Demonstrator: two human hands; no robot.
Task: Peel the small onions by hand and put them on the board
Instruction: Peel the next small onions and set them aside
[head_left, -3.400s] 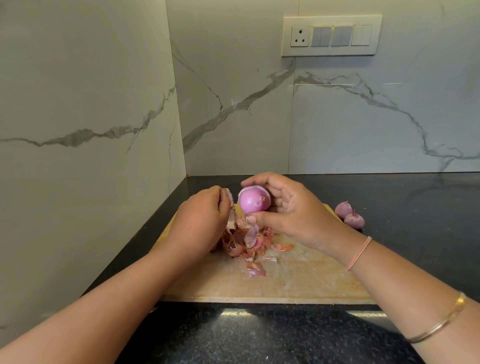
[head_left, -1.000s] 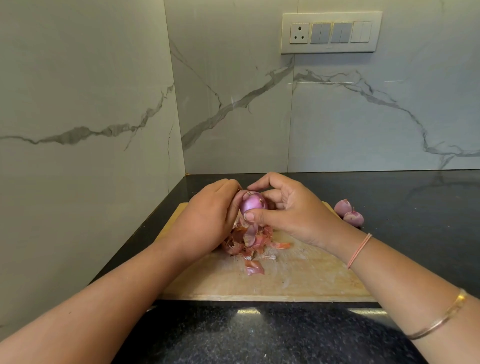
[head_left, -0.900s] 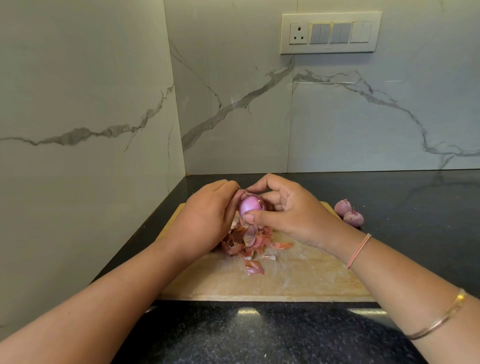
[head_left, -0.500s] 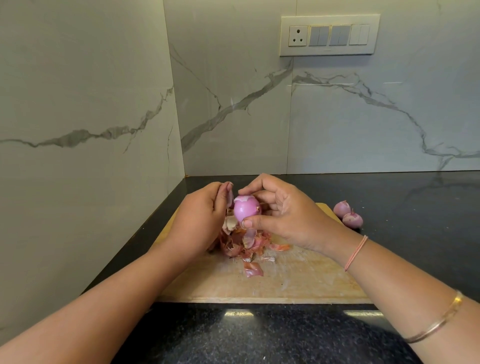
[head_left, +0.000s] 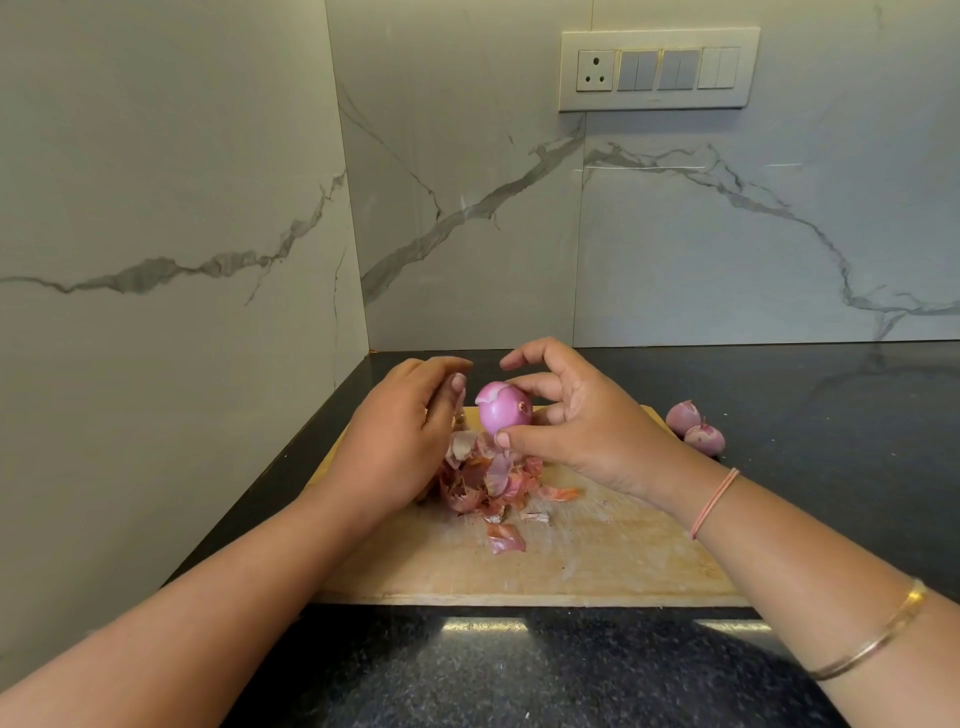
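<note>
I pinch the onion (head_left: 501, 413) in my right hand (head_left: 587, 431) over the peelings (head_left: 488, 478) so scraps fall there; whether my left hand (head_left: 400, 431) holds skin, I cannot tell.

No readable text, numbers or brands in view. The switch plate (head_left: 658, 70) has a tiny dark mark near its lower edge, too small to make out.
</note>
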